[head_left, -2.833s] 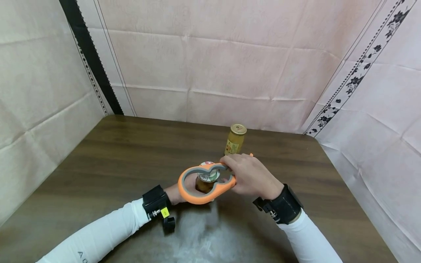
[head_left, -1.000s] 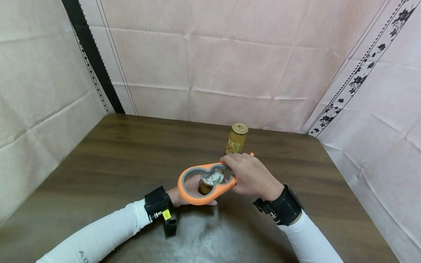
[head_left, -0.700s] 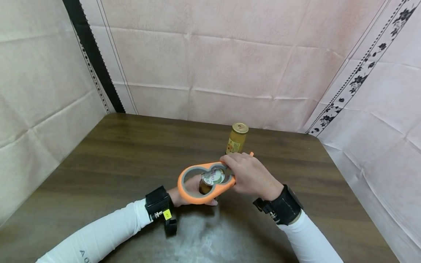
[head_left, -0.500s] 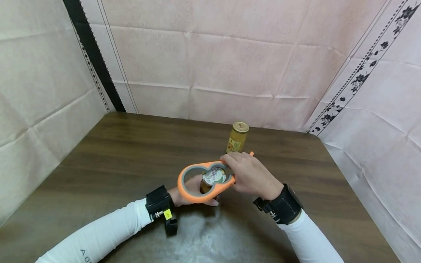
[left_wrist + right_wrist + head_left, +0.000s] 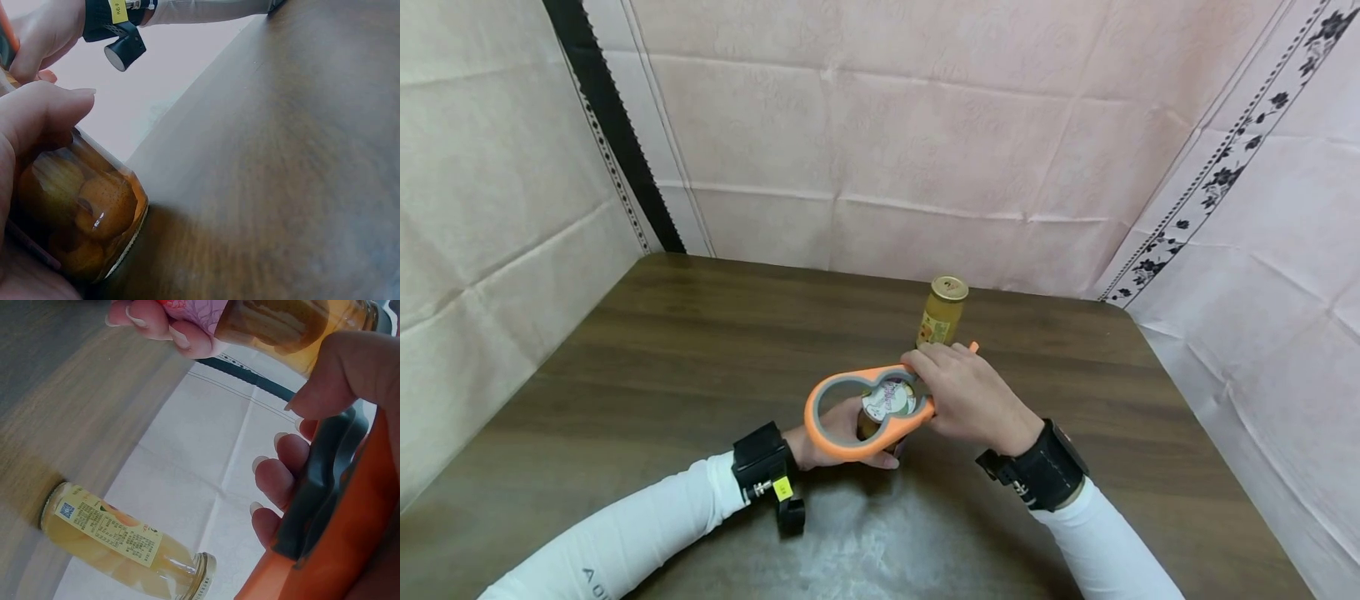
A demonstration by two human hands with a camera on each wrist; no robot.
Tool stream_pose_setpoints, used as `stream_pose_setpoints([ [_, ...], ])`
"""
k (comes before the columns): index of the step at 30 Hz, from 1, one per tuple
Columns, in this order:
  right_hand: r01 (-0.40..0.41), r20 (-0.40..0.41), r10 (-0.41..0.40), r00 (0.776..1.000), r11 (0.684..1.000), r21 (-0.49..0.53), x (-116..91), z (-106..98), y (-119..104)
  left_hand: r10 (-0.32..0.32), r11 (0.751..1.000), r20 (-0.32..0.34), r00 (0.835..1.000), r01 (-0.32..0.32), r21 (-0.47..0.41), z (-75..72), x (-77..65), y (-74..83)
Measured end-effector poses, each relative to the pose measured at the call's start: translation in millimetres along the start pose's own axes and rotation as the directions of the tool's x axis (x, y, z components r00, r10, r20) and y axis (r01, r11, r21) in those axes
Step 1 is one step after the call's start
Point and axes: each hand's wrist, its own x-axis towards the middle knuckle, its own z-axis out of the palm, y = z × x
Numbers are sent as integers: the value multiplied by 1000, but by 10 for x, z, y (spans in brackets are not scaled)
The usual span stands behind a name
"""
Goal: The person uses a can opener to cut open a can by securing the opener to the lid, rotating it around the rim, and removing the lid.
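My left hand (image 5: 844, 418) grips a glass jar (image 5: 78, 206) of round fruit in amber liquid, thumb across its side in the left wrist view. The jar has a white and green patterned lid (image 5: 886, 400), seen through the loop of an orange jar opener (image 5: 838, 452) with grey lining. My right hand (image 5: 973, 398) grips the opener at its handle end, fingers curled beneath the grey jaws (image 5: 322, 481) in the right wrist view. The lid lies inside the smaller, right-hand part of the loop. Part of the left hand is hidden under the opener.
A second jar (image 5: 942, 315), yellow with a gold lid, stands upright on the brown wooden table (image 5: 715, 333) behind the right hand. White cloth (image 5: 925, 167) hangs behind and at both sides of the table. Black cameras are strapped to both wrists.
My left hand has shifted the jar slightly right, and its lid now sits nearer the opener's right-hand part. The lid's red patch has gone from view. The right hand and opener have hardly moved.
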Motion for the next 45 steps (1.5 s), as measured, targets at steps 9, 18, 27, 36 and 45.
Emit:
stream_pose_setpoints([
  [9, -25, 5, 25, 1000, 1000, -4, -29, 60, -43, -20, 997, -40, 999, 23, 72, 45, -49, -17],
  [18, -59, 24, 60, 998, 998, -25, -59, 77, -76, -22, 999, -34, 999, 23, 46, 60, -54, -31],
  [27, -45, 9, 46, 999, 997, -68, -29, 57, -67, -52, 995, -50, 997, 56, 85, 31, -10, -2],
  [36, -7, -25, 3, 1000, 985, -174, -15, 72, -92, -37, 993, -56, 998, 43, 112, 15, 12, 7],
  [45, -18, -26, 12, 1000, 976, -216, -10, 81, -144, 5, 995, -36, 999, -2, 95, 21, 10, -23],
])
